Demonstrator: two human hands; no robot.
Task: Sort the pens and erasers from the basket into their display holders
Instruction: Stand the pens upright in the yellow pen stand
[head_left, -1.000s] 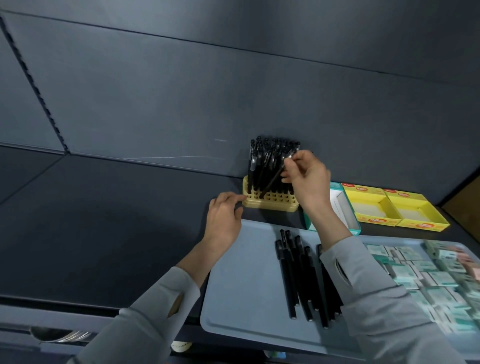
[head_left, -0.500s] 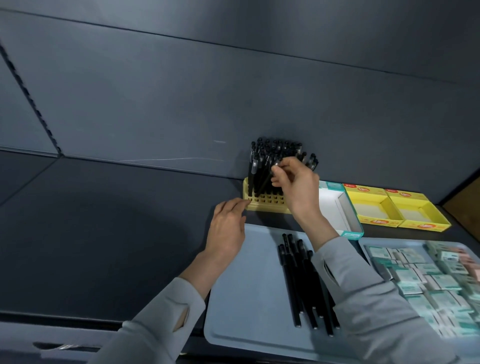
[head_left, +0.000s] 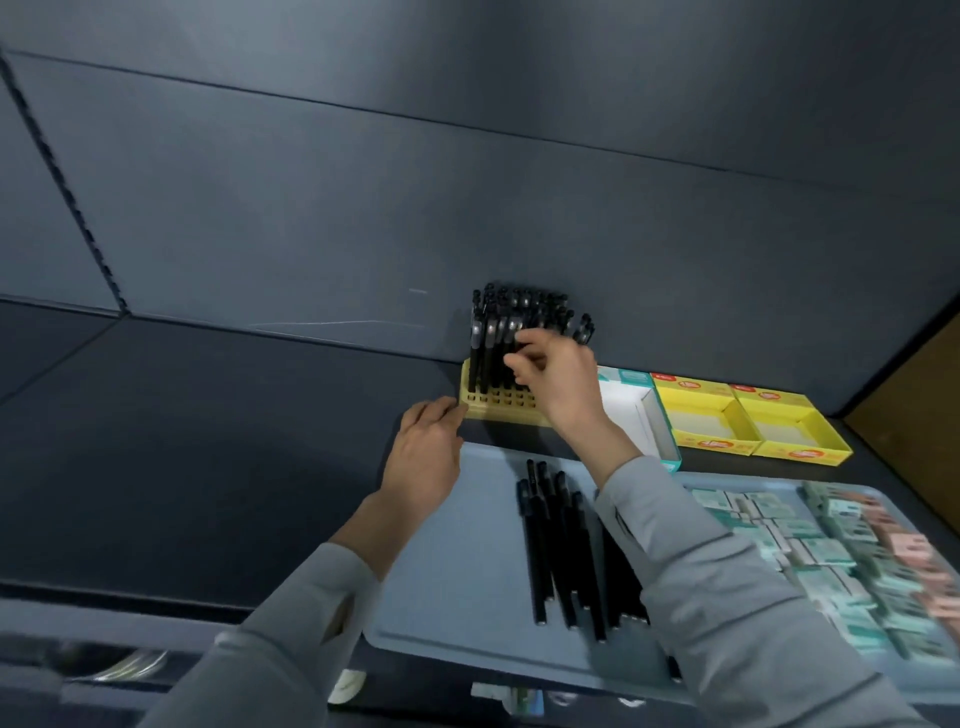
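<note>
While left hand (head_left: 423, 457), fingers straight, is steadying pen holder (head_left: 498, 402) at tabletop (head_left: 208, 441) back edge, right hand (head_left: 558, 379) is pinching pen (head_left: 511, 330), likely seating it upright.

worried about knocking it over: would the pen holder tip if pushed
Probably top-heavy: the holder is low while its pens stand tall. The left hand touches its corner, perhaps steadying it. Boxy, so likely slides rather than rolls.

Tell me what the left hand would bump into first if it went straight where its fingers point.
The yellow pen holder. The left hand points its fingertips at the holder's near left corner, and they look right against it, perhaps touching; depth is hard to judge from this view.
</note>
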